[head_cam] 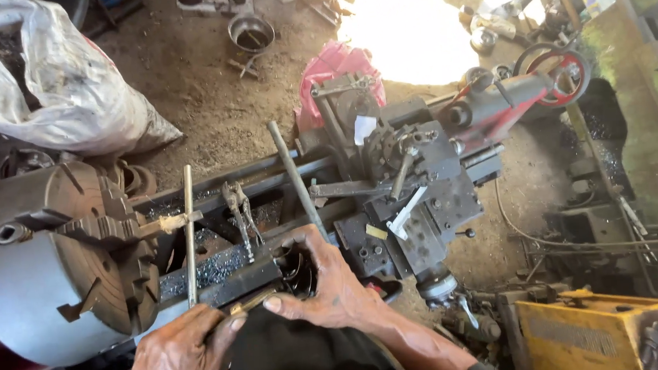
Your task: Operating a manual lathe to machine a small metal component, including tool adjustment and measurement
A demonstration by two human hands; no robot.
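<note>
I look down on an old lathe with a big grey chuck (51, 256) at the left. My right hand (330, 285) curls around a dark round part (299, 271) at the front of the lathe bed (222, 267). A long grey rod (293, 175) rises from behind its fingers towards the far side. My left hand (181, 350) is at the bottom edge with its fingers curled. Its thumb pinches a thin brass-coloured piece (251, 302) that reaches to my right thumb. A T-handled key (189, 235) stands in a chuck jaw beside my left hand.
The tool post and carriage (411, 196) sit right of my hands. The red tailstock with its handwheel (561, 75) is at the far right. Pliers (240, 207) lie on the bed. A white sack (50, 71), a metal bowl (250, 31) and a yellow box (579, 333) are on the dirt floor.
</note>
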